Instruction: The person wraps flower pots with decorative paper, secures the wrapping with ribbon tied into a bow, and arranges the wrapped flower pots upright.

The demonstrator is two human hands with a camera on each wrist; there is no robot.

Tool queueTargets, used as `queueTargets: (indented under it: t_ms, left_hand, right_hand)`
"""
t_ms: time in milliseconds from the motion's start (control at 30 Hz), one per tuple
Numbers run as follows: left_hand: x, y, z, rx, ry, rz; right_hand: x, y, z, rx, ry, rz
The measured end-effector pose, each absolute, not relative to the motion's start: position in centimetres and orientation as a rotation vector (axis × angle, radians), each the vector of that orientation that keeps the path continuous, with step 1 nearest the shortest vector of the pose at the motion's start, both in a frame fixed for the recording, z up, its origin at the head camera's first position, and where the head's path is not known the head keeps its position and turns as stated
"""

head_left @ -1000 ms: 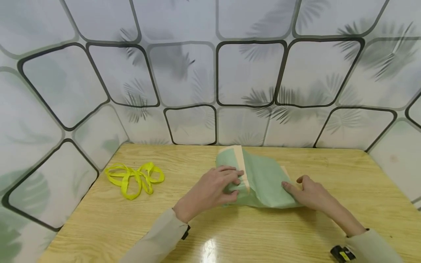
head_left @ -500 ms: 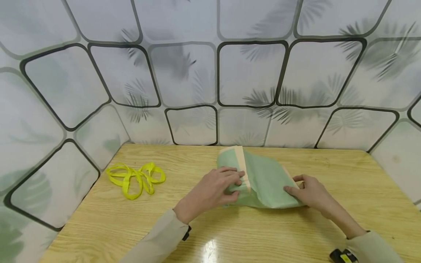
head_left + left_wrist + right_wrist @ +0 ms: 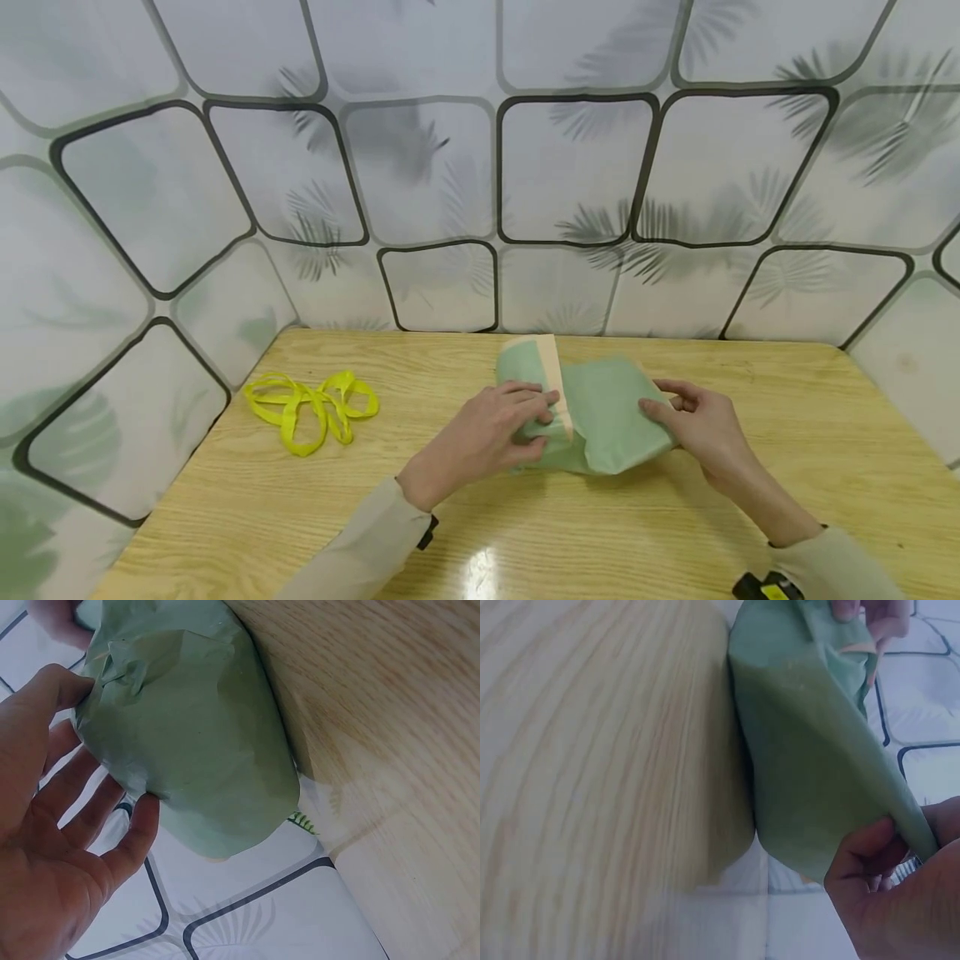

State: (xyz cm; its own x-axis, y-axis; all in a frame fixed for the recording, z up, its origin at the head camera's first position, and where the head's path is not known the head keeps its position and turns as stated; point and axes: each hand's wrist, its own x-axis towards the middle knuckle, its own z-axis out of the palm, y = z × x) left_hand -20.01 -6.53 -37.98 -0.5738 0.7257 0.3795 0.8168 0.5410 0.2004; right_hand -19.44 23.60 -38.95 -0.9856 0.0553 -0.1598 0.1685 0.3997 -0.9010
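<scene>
A pale, wood-grained tabletop (image 3: 570, 542) fills the lower half of the head view, with a bright patch of glare near its bottom edge. Behind it and along both sides, a patterned wall covering (image 3: 435, 283) fills the rest: grey and black outlines of rounded squares on white, with grey-green palm fronds scattered between. The back edge of the table meets it across mid-frame, and the corners angle outward at left and right.

A pale green sheet (image 3: 611, 412), partly folded over and crossed by a cream strip (image 3: 551, 375), lies right of centre, towards the table's back edge. The left hand (image 3: 491, 425) curls over its folded left part, thumb on the near side and fingertips at the strip. The right hand (image 3: 701, 425) pinches its right edge between thumb and fingers. The hands are apart, with the sheet between them.

A loosely looped yellow ribbon (image 3: 298, 393) lies well apart at the left of the table.
</scene>
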Motion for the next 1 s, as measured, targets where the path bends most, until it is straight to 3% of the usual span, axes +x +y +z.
queueTargets:
  t_ms: [400, 1000]
  left_hand:
    - [-20.0, -6.5, -37.9, -1.287, -2.58, -0.529]
    - [-20.1, -6.7, -38.3, -1.277, -2.53, -0.584]
  right_hand:
    - [-18.9, 20.5, -37.4, 0.196, 2.233, -2.182]
    - [-17.9, 16.0, -36.1, 0.066, 2.391, -2.181]
